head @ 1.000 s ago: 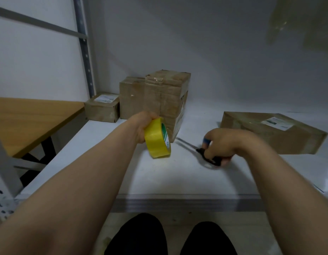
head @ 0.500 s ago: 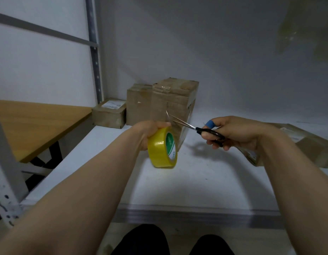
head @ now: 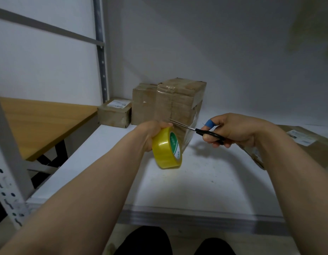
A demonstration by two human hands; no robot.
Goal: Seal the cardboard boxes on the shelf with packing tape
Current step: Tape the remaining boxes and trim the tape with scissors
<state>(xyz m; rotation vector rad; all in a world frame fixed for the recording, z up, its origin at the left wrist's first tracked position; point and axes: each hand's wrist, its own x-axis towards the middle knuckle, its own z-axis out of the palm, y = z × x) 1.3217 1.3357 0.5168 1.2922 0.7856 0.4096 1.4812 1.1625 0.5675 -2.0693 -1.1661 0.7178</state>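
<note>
We saw the left hand (head: 152,133) gripping the yellow packing-tape roll (head: 167,148); the right hand (head: 231,130) held black-handled scissors (head: 200,131), blades pointing at it.

The left hand (head: 153,133) grips a yellow tape roll (head: 166,150), which hangs just below its curled fingers. The right hand (head: 235,130) holds black-handled scissors (head: 197,130), with a blue wrap (head: 208,123) on one finger. The slightly parted blades reach to the left fingertips. Just beyond both sets of fingers, a tall taped cardboard box (head: 178,102) stands on the white shelf (head: 196,184). A flat labelled box (head: 310,146) lies right of the right-hand fingers, past the wrist.
</note>
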